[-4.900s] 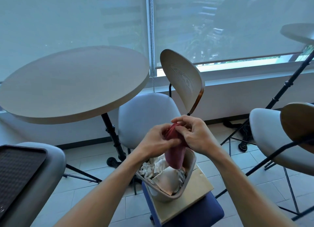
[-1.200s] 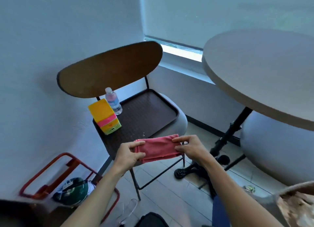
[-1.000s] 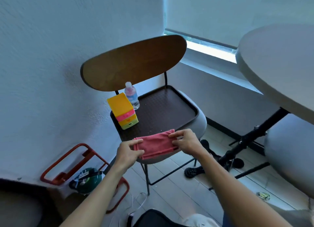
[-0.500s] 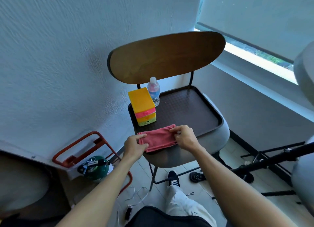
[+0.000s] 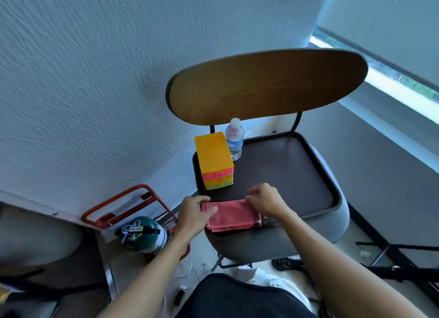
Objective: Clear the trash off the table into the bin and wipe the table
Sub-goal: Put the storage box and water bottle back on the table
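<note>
Head view: folded red cloth (image 5: 231, 215) down on the near-left corner of the dark tray (image 5: 316, 175), both hands at its ends.

Head view, tray as landmark throughout: lying flat across the grey chair seat (image 5: 337, 225), below the brown backrest (image 5: 266, 84). On the tray's near-left corner, the cloth, folded into a flat rectangle. At the cloth's left end, left hand (image 5: 193, 212), thumb laid over the top edge and fingers curled under, pinching it. At the cloth's right end, right hand (image 5: 266, 200), fingertips bent down onto the upper right corner; pinching or merely touching, cannot tell. At the tray's far-left corner, a yellow block with pink and green layers (image 5: 213, 159), and just beside it an upright water bottle (image 5: 234, 138). Left of the tray, down on the floor, a green canister (image 5: 142, 234) by an orange metal frame (image 5: 123, 206).
</note>
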Motion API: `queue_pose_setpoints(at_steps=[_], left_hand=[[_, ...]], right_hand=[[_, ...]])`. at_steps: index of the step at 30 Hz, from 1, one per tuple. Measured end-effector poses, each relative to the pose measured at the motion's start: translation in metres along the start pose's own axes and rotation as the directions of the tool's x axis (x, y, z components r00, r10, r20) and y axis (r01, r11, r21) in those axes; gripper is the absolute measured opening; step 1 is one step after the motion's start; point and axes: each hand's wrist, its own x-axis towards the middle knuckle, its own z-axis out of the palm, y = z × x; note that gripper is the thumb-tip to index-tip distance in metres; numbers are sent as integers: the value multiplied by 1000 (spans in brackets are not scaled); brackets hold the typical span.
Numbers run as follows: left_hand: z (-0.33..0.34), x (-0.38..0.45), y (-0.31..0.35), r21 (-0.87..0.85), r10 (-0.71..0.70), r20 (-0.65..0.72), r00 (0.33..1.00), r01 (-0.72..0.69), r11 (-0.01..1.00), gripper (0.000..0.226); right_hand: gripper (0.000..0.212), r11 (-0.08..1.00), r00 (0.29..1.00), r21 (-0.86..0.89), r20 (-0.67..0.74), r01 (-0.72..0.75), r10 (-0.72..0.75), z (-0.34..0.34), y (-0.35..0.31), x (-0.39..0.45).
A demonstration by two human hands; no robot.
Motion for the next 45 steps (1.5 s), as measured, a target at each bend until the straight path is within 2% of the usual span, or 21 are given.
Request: queue_pose_setpoints(at_steps=[2, 5, 7, 10, 14, 17, 22, 35, 45], left_hand=[[-6, 10, 7, -204, -97, -107, 990, 74, 976, 31], [-14, 25, 20, -486, -222, -116, 968, 139, 863, 39], [-17, 34, 27, -566, -243, -81, 967, 156, 809, 51], [-21, 45, 37, -625, -224, -20, 974, 162, 763, 56], [-25, 52, 50, -669, -197, 54, 979, 182, 721, 23], [-25, 54, 52, -684, -196, 109, 975, 217, 697, 16], [-24, 53, 50, -687, -232, 90, 969, 229, 690, 38], [-49, 6, 73, -656, -138, 36, 990, 128, 743, 38], [-69, -54, 101, -595, 41, 35, 999, -12, 803, 34]], right_hand=[[25, 969, 998, 248, -56, 17, -3, -8, -14, 10], [41, 844, 999, 535, -17, -23, 38, -15, -36, 24], [54, 803, 998, 593, 44, -60, 41, -17, -46, 31], [66, 822, 995, 567, 103, -52, -8, -17, -57, 38], [47, 817, 989, 574, 146, -53, -38, -18, -66, 42], [36, 799, 983, 596, 181, -83, -33, -14, -67, 45], [43, 819, 980, 566, 198, -91, -28, -10, -71, 42], [46, 800, 987, 600, 141, -25, -75, -25, -78, -17], [48, 752, 998, 658, 10, 41, -62, -42, -73, -95]])
